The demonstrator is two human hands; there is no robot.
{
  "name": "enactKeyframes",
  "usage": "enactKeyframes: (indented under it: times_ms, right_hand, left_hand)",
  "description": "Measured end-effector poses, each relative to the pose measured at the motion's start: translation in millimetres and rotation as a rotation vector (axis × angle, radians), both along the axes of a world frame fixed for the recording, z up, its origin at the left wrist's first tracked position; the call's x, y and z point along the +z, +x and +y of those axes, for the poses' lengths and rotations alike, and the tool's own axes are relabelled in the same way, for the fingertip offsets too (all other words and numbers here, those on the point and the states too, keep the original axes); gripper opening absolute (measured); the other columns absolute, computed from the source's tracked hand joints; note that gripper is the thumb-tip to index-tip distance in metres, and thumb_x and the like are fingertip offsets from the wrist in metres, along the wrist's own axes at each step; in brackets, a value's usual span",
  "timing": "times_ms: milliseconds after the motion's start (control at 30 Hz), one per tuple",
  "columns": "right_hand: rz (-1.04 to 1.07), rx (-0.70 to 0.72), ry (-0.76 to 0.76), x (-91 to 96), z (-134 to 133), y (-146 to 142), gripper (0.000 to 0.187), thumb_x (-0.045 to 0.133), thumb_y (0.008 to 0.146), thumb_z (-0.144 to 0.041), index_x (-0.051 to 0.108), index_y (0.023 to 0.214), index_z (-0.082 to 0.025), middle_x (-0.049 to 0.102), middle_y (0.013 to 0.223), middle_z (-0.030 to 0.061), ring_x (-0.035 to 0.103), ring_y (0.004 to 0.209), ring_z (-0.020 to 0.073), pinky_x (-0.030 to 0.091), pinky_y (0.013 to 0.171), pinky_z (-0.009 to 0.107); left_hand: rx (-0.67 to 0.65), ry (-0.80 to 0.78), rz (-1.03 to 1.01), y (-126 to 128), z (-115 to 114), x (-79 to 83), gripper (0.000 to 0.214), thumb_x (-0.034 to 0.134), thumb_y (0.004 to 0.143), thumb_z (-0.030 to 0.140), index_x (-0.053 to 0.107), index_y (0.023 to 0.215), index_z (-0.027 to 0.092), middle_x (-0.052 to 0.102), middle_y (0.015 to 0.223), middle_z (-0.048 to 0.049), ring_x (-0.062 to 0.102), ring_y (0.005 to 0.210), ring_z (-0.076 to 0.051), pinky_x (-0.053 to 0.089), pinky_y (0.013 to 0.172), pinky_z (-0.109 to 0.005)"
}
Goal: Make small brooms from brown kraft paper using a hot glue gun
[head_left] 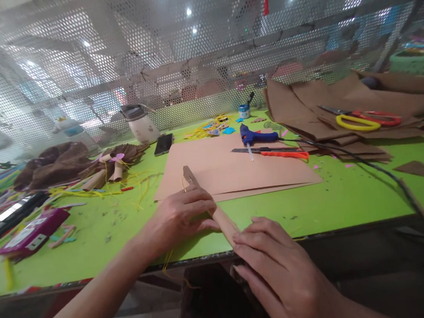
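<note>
Both my hands hold a rolled brown paper tube point(223, 220) at the near edge of the green table point(120, 223). My left hand point(182, 214) is wrapped round its middle, fingers closed. My right hand point(278, 267) grips the tube's near end, below the table edge. The tube's far end pokes out past my left hand over a flat stack of brown paper sheets point(231, 169). A thin yellow strand hangs under my left hand.
On the sheets lie a blue glue gun point(257, 136) and an orange-handled cutter point(271, 152). Yellow and red scissors point(365, 119) rest on brown paper at right. A phone point(163, 144), paper rolls point(106, 176), brown scraps and a pink packet point(32, 236) sit left. Perforated metal mesh stands behind.
</note>
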State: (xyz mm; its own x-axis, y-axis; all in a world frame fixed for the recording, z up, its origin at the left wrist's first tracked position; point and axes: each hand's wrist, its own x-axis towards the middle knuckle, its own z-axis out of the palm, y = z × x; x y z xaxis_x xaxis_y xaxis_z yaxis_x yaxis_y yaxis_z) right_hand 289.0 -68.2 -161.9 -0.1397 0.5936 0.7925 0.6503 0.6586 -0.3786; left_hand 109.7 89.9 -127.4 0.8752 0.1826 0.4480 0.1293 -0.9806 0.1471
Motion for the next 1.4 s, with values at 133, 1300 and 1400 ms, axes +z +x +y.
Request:
enactKeyframes:
  times_ms: [133,1300,1400]
  right_hand:
    - [0.036,-0.004,-0.022,1.1,5,-3,0.018,0.053,0.084,-0.002,0.065,0.095,-0.009,0.065,0.081,0.0107,0.055,0.081,0.0227,0.049,0.075,0.043]
    - [-0.327,-0.11,-0.306,20.2,30,27,0.027,0.048,0.091,-0.011,0.067,0.072,-0.015,0.056,0.07,0.004,0.05,0.069,0.0157,0.037,0.063,0.027]
    - [-0.351,-0.113,-0.292,18.3,30,28,0.026,0.048,0.091,-0.01,0.066,0.073,-0.015,0.055,0.071,0.0039,0.05,0.071,0.0158,0.037,0.064,0.027]
  left_hand:
    - [0.037,-0.005,-0.029,-1,-2,0.1,0.028,0.071,0.076,0.038,0.064,0.093,0.016,0.068,0.087,-0.0084,0.063,0.083,-0.018,0.052,0.074,-0.03]
    - [0.185,0.125,0.089,-10,-30,-2.8,0.03,0.04,0.094,0.014,0.058,0.118,0.012,0.064,0.114,-0.0146,0.058,0.11,-0.02,0.05,0.092,-0.033]
    - [0.219,0.152,0.131,-9,-36,1.5,0.03,0.042,0.094,0.018,0.057,0.119,0.012,0.064,0.117,-0.0146,0.056,0.115,-0.022,0.049,0.096,-0.037]
